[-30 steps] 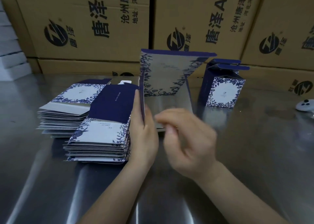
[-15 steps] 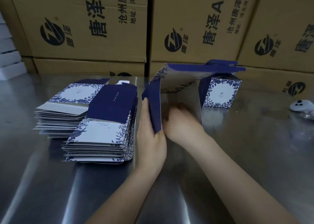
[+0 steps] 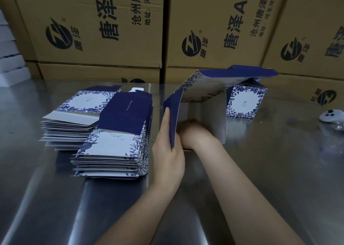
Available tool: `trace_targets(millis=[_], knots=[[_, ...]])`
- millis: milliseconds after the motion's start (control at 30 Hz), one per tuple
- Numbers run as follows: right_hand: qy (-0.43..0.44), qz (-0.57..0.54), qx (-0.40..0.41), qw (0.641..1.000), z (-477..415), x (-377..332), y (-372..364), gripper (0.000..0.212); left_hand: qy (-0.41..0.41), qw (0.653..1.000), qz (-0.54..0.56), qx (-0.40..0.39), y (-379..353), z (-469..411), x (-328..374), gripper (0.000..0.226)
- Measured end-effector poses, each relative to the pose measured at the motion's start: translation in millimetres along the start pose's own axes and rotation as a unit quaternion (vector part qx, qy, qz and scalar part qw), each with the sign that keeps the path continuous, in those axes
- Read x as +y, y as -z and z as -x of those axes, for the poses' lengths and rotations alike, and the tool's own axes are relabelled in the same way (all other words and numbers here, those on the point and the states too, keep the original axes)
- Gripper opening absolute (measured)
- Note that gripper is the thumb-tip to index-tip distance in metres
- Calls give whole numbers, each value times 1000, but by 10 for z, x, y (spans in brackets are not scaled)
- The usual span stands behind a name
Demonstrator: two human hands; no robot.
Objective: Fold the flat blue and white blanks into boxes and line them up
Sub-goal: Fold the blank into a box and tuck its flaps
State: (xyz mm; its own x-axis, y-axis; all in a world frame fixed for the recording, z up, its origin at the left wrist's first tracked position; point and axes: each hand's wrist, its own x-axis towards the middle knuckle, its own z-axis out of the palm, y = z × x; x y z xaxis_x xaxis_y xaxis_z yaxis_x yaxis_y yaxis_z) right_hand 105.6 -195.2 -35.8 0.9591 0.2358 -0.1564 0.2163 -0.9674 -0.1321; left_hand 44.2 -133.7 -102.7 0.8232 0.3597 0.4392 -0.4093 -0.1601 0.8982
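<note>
Blank (image 3: pixel 204 88) unchanged, left hand (image 3: pixel 168 151) still gripping

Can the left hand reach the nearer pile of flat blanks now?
Probably yes, but not freely: the left hand is right beside the nearer pile with nothing between them, yet it grips the half-folded blank and must release it first.

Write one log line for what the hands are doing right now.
step: folding blank | left hand: gripping navy flap | right hand: inside blank | done: one box | stacks: waiting
</note>
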Motion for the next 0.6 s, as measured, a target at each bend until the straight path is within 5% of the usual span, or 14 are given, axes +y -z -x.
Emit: trace_targets(millis=[267,600], knots=[[19,-100,107,989,72,25,-47,31,-9,999,-47,9,14,-23,-56,70],[18,-9,25,999,-97,-37,107,29,2,999,-48,-5,17,-36,-50,64]])
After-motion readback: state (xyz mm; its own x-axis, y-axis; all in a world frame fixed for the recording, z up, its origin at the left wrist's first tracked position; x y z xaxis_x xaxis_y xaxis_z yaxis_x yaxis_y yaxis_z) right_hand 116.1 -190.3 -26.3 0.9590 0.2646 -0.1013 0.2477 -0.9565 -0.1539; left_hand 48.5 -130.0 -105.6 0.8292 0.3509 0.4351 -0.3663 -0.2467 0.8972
